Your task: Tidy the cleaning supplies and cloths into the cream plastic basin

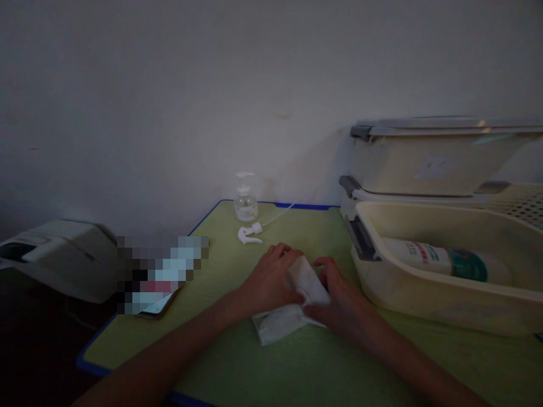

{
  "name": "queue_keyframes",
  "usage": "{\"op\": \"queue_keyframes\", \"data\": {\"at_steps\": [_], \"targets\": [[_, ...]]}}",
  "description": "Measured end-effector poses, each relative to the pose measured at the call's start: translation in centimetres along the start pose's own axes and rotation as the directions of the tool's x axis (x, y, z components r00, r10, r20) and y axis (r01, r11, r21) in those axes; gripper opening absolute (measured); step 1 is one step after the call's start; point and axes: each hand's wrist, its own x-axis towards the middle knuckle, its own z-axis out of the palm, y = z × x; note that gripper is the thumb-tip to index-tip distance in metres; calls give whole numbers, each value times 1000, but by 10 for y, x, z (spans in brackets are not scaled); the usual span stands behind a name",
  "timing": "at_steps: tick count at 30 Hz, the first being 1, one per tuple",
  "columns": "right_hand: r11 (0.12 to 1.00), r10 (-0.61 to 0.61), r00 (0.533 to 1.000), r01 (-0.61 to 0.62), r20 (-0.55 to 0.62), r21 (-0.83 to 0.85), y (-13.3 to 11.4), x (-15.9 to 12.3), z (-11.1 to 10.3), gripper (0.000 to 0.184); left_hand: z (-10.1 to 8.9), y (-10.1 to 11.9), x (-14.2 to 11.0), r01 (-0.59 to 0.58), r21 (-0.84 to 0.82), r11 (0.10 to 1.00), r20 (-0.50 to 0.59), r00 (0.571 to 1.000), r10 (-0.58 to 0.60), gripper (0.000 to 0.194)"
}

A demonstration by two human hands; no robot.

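A crumpled, folded white tissue (306, 278) is between my two hands, just above the green tabletop. My left hand (274, 277) grips it from the left, fingers curled over the top and thumb pressed in at the middle. From the right, my right hand (339, 297) pinches it, thumb below and fingers bent above. One flat end of the tissue hangs down toward the table below my left hand. Whether anything is wrapped inside cannot be seen. Beyond my hands lies a white trigger spray head (250, 233) with its thin tube, in front of a clear pump bottle (246, 208).
A cream basin (424, 305) on the right holds a white and green bottle (449, 260) on its side. Lidded storage boxes (416, 164) are stacked behind it. At left, a blurred-out phone (169, 277) lies by the table edge, near a white machine (63, 254).
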Motion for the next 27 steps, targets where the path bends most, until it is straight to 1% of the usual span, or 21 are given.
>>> {"op": "queue_keyframes", "data": {"at_steps": [1, 3, 6, 8, 12, 15, 18, 21, 24, 27], "targets": [[999, -10, 1000, 11, -16, 36, 0, 0, 1, 60, 0, -2, 1, 37, 0, 999, -4, 999, -37, 82], [991, -33, 999, 38, -36, 125, 1, 1, 3, 59, 0, -5, 3, 103, -38, 994, 32, 994, -102, 90], [968, -54, 997, 66, -57, 242, 2, 2, 4, 54, -3, -5, 4, 185, -78, 980, 89, 980, -178, 95], [956, -54, 995, 77, -88, 284, 4, 5, 3, 53, -5, -2, 4, 228, -51, 972, 97, 970, -222, 95], [936, -55, 983, 112, -173, 335, 11, 14, -1, 52, -8, 3, 7, 291, 18, 957, 54, 955, -291, 91], [925, -36, 980, 106, -193, 364, 15, 19, -4, 51, -4, 1, 11, 326, 3, 945, -4, 945, -326, 85], [938, -15, 990, 62, -138, 342, 17, 21, -5, 46, 3, -6, 14, 345, -64, 936, -34, 937, -347, 82], [958, 8, 996, 18, -90, 286, 15, 19, -6, 51, 9, -11, 16, 345, -129, 930, -41, 935, -352, 78], [967, -13, 996, 35, -91, 252, 12, 16, -6, 59, 12, -12, 16, 340, -164, 926, -61, 934, -353, 75], [962, -63, 994, 83, -85, 259, 12, 14, -5, 63, 15, -15, 17, 288, -246, 926, -80, 946, -315, 78]]}}
